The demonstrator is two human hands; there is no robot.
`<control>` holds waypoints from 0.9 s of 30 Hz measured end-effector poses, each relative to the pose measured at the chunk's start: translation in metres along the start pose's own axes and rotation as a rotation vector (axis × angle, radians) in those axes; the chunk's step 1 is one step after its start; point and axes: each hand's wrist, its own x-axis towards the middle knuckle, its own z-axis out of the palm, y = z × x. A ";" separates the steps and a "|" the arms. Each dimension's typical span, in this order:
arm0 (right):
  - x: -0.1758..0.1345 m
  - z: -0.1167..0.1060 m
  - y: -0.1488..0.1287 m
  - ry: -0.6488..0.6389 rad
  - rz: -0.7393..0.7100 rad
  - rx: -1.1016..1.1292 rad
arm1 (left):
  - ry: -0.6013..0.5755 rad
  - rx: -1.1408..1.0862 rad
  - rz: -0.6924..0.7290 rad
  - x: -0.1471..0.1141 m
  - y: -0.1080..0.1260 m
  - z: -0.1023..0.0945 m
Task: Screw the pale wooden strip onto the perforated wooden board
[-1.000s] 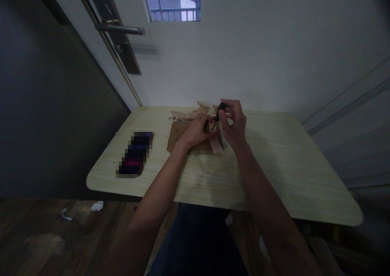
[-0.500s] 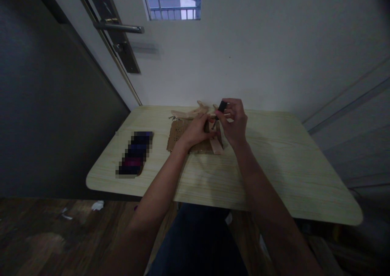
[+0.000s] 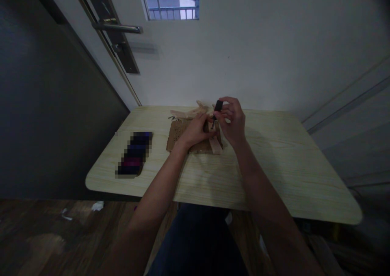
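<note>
My right hand (image 3: 232, 119) is closed round the black handle of a screwdriver (image 3: 218, 106). The screwdriver leans slightly, with its thin shaft pointing down at a pale wooden strip (image 3: 216, 146). Beneath the strip lies a brown, worn board (image 3: 174, 137) with small holes, which looks like cardboard. My left hand (image 3: 196, 131) rests over this board, its thumb and fingers gripping the strip on both sides of the screwdriver tip. Whether a screw sits under the tip is too small to tell.
More wooden pieces (image 3: 185, 114) lie behind the board, with several small screws (image 3: 172, 117) beside them. A blurred-out phone (image 3: 134, 153) is on the left of the light wooden table (image 3: 274, 158). A white door with a metal handle (image 3: 122, 27) stands directly behind.
The screwdriver has turned a little more upright, its handle shifting slightly left with my right hand. My left hand stays in place on the strip.
</note>
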 end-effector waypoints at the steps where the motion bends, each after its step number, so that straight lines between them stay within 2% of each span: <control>1: 0.000 0.000 0.000 0.011 -0.005 -0.019 | 0.002 0.001 0.002 0.000 0.000 0.000; 8: 0.001 -0.003 -0.001 0.001 -0.002 -0.077 | 0.005 0.001 0.010 0.000 -0.001 0.000; 14: 0.000 -0.004 -0.008 -0.105 -0.018 0.057 | -0.001 -0.003 0.004 0.000 -0.001 0.000; 17: 0.001 -0.003 -0.008 -0.118 0.010 0.075 | -0.005 0.005 0.003 0.000 0.000 0.000; 22: 0.002 -0.002 -0.001 -0.059 0.036 0.018 | 0.007 -0.007 0.013 0.000 0.000 0.000; 27: 0.002 -0.002 0.003 0.042 -0.005 -0.077 | 0.017 0.004 0.028 0.000 -0.004 0.002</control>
